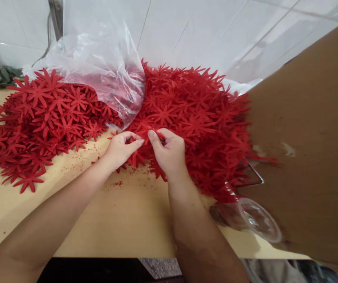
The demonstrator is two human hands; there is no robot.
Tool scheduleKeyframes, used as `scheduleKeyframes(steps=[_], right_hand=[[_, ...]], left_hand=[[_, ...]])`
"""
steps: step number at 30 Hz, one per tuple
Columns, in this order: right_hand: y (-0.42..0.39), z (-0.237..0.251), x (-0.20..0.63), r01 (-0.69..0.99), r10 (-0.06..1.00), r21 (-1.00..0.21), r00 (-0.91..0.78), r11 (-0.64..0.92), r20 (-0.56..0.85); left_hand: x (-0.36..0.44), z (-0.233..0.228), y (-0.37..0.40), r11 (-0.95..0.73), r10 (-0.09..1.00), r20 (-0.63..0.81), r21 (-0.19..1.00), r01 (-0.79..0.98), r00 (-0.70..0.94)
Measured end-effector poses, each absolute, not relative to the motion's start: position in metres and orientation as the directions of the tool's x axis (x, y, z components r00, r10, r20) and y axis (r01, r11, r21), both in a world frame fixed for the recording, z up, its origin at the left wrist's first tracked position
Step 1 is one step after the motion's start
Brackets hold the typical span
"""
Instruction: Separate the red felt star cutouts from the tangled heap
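Fingers [135, 146] of the left hand [121, 150] and of the right hand [171, 155] pinch, thumb against forefinger, on a red flower [146, 136] between them, the two thumb tips near each other. The fingers cover much of the flower, so I cannot tell how many petals they have. It is just in front of the bag [117, 74], slightly to its right, at the front edge of the right heap [198, 118]. The left heap [54, 118] spreads to the left of the bag and partly under it. Crumbs [118, 183] dot the counter [133, 224] in front of the bag; well to its right are a clear cup [259, 220] on its side and a brown board [304, 165].

The flower looks thin, light and soft, perhaps felt or foam; it should bend easily and hardly slip. Its narrow petals could tear if pulled hard, so the centre seems the safest hold, with a light pinch; neighbouring petals may snag.
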State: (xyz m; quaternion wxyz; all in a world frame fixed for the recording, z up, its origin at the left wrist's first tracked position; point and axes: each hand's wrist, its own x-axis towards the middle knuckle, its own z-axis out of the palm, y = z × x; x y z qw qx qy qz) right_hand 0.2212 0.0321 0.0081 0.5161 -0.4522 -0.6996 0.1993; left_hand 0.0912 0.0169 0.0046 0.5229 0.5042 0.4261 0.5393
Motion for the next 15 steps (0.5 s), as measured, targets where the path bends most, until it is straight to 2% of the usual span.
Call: scheduleKeyframes(steps=[5, 10, 12, 15], right_hand=[[0.032, 0.008, 0.222, 0.479, 0.758, -0.670, 0.016, 0.567, 0.653], [0.039, 0.011, 0.236, 0.431, 0.726, -0.757, 0.279, 0.490, 0.629], [0.041, 0.010, 0.240, 0.401, 0.734, -0.779, 0.300, 0.483, 0.609], [0.041, 0.009, 0.237, 0.393, 0.776, -0.788, 0.236, 0.474, 0.585]], left_hand=[[0.089, 0.003, 0.019, -0.128, 0.990, 0.133, 0.987, -0.094, 0.053], [0.089, 0.002, 0.019, -0.090, 0.995, 0.091, 0.996, -0.025, 0.050], [0.090, 0.002, 0.019, -0.063, 0.997, 0.064, 0.998, -0.022, 0.043], [0.091, 0.002, 0.020, -0.027, 0.999, 0.028, 1.000, -0.007, 0.035]])
